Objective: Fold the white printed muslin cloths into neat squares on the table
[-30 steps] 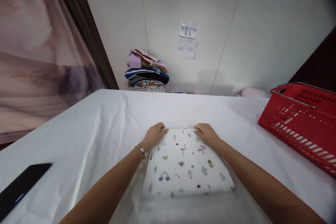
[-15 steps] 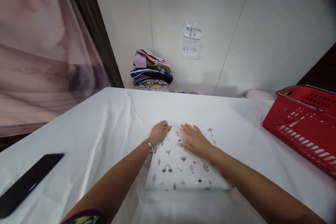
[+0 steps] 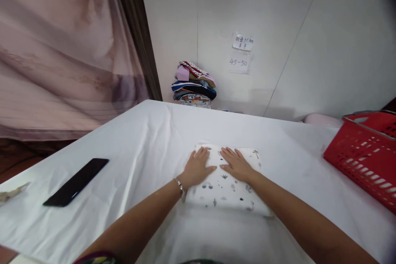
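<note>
The left hand and right hand are lying flat, fingers spread, gripping nothing, side by side on the folded cloth at mid-tabletop, apparently pressing its layers flat, the basket standing well apart.

White folded cloth, small coloured motifs; red basket; black phone.

A white-covered bench bears a black phone toward its left and a red basket at its right edge, while beyond it a stack of folded clothes stands against the wall near two paper notes, with a pink curtain at the left.
</note>
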Demonstrator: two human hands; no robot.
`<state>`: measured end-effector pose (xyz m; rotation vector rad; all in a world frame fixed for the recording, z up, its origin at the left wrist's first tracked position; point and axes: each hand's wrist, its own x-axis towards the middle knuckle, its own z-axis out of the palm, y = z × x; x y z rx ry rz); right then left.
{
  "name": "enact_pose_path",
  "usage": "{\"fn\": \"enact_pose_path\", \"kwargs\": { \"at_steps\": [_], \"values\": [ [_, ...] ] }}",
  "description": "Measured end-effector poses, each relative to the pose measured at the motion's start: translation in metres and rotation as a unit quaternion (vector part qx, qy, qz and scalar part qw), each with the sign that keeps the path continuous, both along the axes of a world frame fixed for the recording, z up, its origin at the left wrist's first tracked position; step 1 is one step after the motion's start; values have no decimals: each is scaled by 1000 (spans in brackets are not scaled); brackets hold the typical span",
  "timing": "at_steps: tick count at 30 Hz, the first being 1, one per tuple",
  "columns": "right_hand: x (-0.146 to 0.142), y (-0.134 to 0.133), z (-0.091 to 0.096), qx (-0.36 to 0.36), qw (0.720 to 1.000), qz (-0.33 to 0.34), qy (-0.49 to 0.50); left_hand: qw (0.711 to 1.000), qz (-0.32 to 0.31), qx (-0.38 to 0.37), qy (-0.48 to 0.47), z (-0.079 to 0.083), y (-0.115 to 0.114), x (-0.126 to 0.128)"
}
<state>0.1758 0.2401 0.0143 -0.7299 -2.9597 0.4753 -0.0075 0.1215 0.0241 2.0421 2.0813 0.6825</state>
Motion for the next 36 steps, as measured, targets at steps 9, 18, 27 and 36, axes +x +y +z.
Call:
{"fn": "enact_pose_path", "kwargs": {
  "at_steps": [9,18,27,36],
  "values": [
    [40,-19,9,18,994,-102,-42,990,113,32,-78,-16,-5,-29],
    [97,-28,-23,-17,966,-250,65,946,253,-32,-199,2,-35,-23],
    [96,-26,-33,-31,963,-247,108,954,248,-84,-145,-2,-26,-17],
    [99,-26,-36,-80,941,-266,191,940,283,-95,-163,0,-26,-17]
  ]
}}
